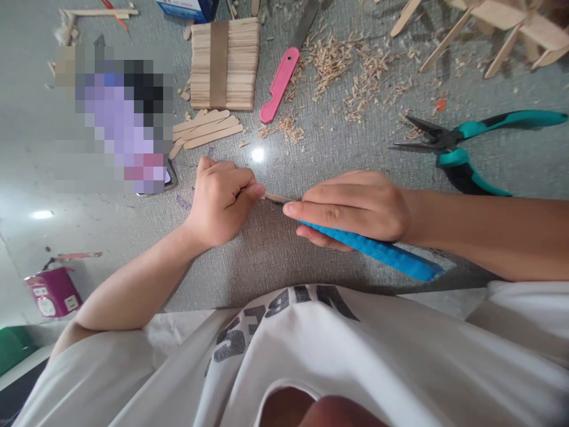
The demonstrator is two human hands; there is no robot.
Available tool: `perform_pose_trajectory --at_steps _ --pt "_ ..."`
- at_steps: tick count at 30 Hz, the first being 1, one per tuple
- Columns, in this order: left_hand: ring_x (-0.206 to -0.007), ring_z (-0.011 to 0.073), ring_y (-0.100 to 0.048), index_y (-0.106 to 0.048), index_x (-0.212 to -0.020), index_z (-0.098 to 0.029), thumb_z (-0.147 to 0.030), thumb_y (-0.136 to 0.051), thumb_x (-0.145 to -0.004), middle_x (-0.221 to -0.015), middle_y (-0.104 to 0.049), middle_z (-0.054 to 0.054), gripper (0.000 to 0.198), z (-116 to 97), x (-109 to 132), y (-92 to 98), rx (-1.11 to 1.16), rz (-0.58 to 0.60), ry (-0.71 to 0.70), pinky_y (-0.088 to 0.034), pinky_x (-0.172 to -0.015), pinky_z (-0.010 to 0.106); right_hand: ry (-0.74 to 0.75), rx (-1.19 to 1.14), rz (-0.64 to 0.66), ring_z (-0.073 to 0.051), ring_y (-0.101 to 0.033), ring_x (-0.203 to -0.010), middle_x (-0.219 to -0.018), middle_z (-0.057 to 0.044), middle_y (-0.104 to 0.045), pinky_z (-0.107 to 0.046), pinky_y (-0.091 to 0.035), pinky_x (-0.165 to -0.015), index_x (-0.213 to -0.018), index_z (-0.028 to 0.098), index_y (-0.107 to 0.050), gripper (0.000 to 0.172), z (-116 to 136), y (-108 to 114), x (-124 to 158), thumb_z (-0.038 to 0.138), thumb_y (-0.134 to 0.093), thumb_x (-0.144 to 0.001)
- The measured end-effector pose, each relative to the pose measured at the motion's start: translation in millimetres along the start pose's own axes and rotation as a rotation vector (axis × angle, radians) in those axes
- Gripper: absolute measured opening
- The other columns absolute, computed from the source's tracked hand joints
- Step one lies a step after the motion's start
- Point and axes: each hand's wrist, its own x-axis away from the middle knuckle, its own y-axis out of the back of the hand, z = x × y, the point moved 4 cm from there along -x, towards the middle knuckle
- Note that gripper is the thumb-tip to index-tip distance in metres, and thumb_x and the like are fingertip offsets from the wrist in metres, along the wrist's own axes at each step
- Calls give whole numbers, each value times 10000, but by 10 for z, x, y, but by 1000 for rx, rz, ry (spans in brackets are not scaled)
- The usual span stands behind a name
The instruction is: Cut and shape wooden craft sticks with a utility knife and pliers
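Observation:
My left hand [226, 201] is closed, its thumb pressed against the bent fingers, pinching one end of a wooden craft stick [276, 197]. Only a short stretch of this stick shows between my hands. My right hand [355, 204] is wrapped around a blue-handled cutter knife [377, 252], index finger laid along its handle. The dark tip of the knife meets the stick close to my left thumb. Most of the blade and the stick's far end are hidden by my right fingers.
A banded bundle of craft sticks [242, 65], loose sticks [208, 130] and a pink-handled blade [280, 83] lie beyond my hands. Wood shavings [338, 65] spread rightward. Teal-handled pliers [448, 139] lie right, below a stick structure [507, 24]. A purple box [56, 290] sits left.

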Motion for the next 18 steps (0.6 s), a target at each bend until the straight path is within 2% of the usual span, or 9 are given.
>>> perform_pose_trajectory --at_steps 5,9,14,18 --pt "-659 209 -532 -590 -696 -226 -386 -544 -1027 -655 -580 28 370 -20 6 8 2 10 -18 -399 -850 516 -28 18 10 -153 -757 -751 -954 2 -783 -287 -661 -727 -1455 272 -599 363 8 5 20 276 -653 -1097" --pt "-665 210 -539 -595 -699 -229 -383 -555 -1028 -653 -581 25 365 -9 11 7 -3 10 -7 -414 -866 518 -24 26 9 -144 -759 -758 -969 4 -787 -282 -655 -715 -1428 282 -614 320 11 -7 26 294 -644 -1110" --pt "-662 207 -536 -612 -706 -228 -374 -569 -1033 -657 -576 20 361 -5 12 8 -11 17 -13 -423 -880 502 60 104 -57 -134 -702 -706 -879 4 -748 -275 -625 -654 -1338 179 -656 246 69 28 -9 239 -656 -1100" --pt "-672 206 -545 -604 -704 -224 -375 -555 -1033 -663 -571 15 365 -22 10 20 -20 34 -1 -407 -884 487 55 132 19 -133 -708 -764 -924 6 -735 -284 -612 -712 -1378 177 -662 289 67 -11 33 251 -676 -1099"
